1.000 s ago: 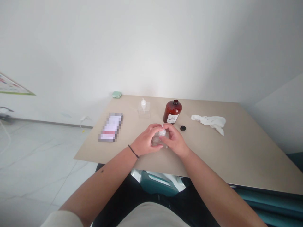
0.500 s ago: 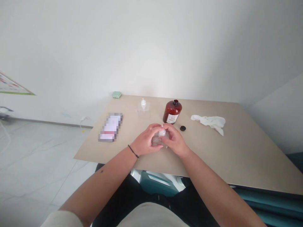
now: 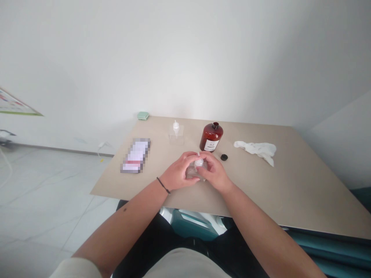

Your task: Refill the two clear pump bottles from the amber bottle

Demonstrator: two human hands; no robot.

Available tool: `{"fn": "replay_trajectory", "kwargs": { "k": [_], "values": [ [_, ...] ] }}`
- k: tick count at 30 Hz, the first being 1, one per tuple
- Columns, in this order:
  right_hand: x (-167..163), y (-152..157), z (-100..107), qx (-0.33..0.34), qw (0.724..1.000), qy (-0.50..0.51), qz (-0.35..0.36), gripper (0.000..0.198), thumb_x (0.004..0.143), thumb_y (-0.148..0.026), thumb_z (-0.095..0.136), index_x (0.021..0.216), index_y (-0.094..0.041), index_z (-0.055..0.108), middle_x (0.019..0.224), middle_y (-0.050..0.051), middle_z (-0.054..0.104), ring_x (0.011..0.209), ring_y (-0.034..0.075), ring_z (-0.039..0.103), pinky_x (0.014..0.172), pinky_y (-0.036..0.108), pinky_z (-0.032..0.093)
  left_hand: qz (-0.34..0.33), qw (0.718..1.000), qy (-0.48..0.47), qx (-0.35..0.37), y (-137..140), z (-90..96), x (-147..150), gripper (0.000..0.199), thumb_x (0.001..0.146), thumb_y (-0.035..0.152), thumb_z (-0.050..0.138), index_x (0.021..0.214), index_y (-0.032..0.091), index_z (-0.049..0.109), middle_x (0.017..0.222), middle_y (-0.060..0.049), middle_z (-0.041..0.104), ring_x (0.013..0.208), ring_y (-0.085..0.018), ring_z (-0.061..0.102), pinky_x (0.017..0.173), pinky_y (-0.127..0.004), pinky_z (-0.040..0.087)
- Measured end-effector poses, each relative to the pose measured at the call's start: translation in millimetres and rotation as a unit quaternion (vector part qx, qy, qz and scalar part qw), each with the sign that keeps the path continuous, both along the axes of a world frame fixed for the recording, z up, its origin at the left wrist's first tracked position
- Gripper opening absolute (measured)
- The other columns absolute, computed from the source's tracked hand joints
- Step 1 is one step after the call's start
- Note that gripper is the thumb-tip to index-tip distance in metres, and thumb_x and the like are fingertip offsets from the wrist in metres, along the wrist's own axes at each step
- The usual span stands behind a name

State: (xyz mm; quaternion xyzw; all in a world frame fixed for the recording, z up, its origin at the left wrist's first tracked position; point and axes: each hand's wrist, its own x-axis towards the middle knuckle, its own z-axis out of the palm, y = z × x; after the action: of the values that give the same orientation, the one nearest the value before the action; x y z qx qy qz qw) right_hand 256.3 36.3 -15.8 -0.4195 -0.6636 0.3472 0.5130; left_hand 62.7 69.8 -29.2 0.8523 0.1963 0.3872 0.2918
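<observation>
Clear bottle (image 3: 191,172) sits between my left hand (image 3: 177,170) and right hand (image 3: 215,172), fingers clamped around it; brown bottle (image 3: 210,134) stands farther, slightly right.

Clear bottle (image 3: 192,172) with white nozzle cap (image 3: 199,162), between left hand (image 3: 180,170) and right hand (image 3: 215,172).
Transparent body, partly covered; cap at neck, narrow tip up; roughly upright, near front edge of worktop (image 3: 266,189); base contact unclear.
</observation>
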Motion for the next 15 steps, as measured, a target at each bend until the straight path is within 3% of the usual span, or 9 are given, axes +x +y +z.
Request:
{"fn": "replay_trajectory", "kwargs": {
  "k": [4, 10, 15],
  "values": [
    [-1.2, -0.1, -2.5, -0.038, 0.999, 0.013, -0.016, 0.028, 0.081, -0.037, 0.076, 0.104, -0.028, 0.063, 0.104, 0.003, 0.066, 0.096, 0.023, 0.064, 0.090, 0.042, 0.053, 0.002, 1.000, 0.000, -0.003, 0.0, -0.7, 0.1, 0.077, 0.081, 0.026, 0.079, 0.148, 0.028, 0.041, 0.144, -0.015, 0.050, 0.136, -0.032, 0.055, 0.114, -0.054, 0.050],
    [0.8, 0.3, -1.4, 0.006, 1.000, 0.007, 0.006, 0.022, 0.084, -0.038, 0.073, 0.102, -0.028, 0.067, 0.108, 0.005, 0.067, 0.105, 0.026, 0.064, 0.097, 0.044, 0.050, -0.004, 1.000, -0.005, 0.001, 0.5, -0.9, -0.3, 0.075, 0.082, 0.028, 0.079, 0.147, 0.027, 0.043, 0.144, -0.015, 0.050, 0.136, -0.032, 0.055, 0.113, -0.053, 0.051],
    [-0.6, 0.5, -4.9, -0.030, 0.999, 0.026, -0.010, 0.030, 0.082, -0.038, 0.076, 0.106, -0.026, 0.063, 0.104, 0.003, 0.066, 0.096, 0.023, 0.064, 0.089, 0.040, 0.052, 0.005, 1.000, 0.002, 0.000, 0.0, -0.5, 0.2, 0.076, 0.080, 0.025, 0.079, 0.147, 0.027, 0.043, 0.143, -0.015, 0.051, 0.136, -0.032, 0.055, 0.114, -0.052, 0.050]
  ]
}}
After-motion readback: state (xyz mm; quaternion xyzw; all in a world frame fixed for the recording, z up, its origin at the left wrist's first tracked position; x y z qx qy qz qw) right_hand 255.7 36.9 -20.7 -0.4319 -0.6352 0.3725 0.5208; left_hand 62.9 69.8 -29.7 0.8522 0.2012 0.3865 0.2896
